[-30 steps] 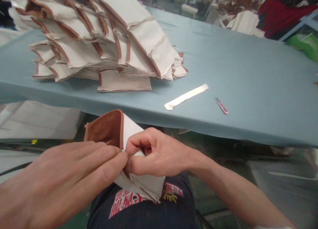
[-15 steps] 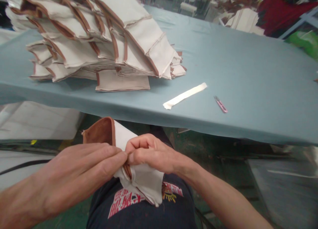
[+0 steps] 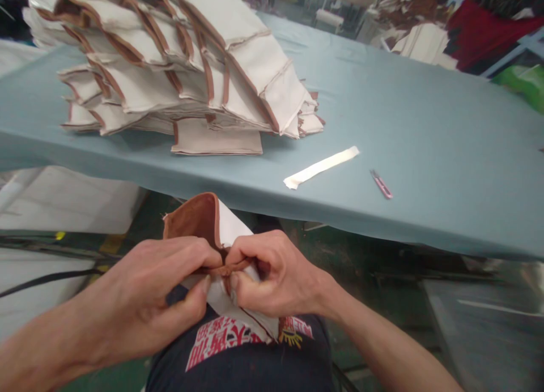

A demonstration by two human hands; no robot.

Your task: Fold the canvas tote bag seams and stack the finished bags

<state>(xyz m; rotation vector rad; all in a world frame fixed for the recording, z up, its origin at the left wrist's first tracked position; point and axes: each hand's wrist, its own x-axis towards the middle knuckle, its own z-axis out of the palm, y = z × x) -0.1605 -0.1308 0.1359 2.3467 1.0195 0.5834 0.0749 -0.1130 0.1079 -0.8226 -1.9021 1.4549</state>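
Note:
I hold a cream fabric piece with a brown trim (image 3: 199, 222) over my lap, below the table's front edge. My left hand (image 3: 148, 293) pinches it from the left, thumb under and fingers curled over the brown edge. My right hand (image 3: 272, 276) pinches the same spot from the right, fingers folded in. The two sets of fingertips meet at the seam. A cream flap of the piece hangs down over my dark printed shirt (image 3: 238, 346).
A tall slanting stack of like cream-and-brown pieces (image 3: 178, 69) sits on the blue-covered table (image 3: 425, 131). A cream fabric strip (image 3: 321, 166) and small pink snips (image 3: 381, 184) lie near the table's front edge. White sacks stand at the left, piled cloth at the far right.
Both hands have shifted their pinch on the seam; my left thumb has come under the piece, and the brown edge has turned up a little. The view has tilted slightly.

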